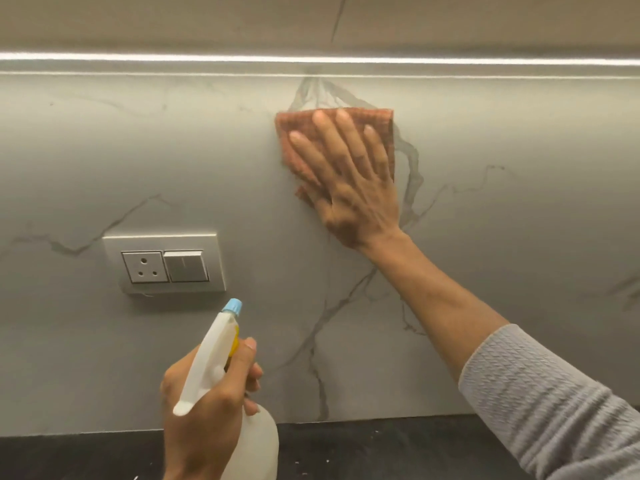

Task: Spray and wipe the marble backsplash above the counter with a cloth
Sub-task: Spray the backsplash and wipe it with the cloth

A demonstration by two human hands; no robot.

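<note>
Head view: wiping step under way. Right hand (349,174) spread flat, pressing orange cloth (332,140) on marble backsplash (502,237), near its top edge under light strip (173,57). Left hand (207,403) wrapped round spray bottle (225,375), nozzle aimed at wall. Next likely: stroke sideways or down. Open marble rightward; socket plate (164,263) lower left, counter (381,448) below.

Right hand (349,174) flat on orange cloth (294,133) against marble backsplash (173,161), left hand (204,410) gripping spray bottle (214,355)
</note>
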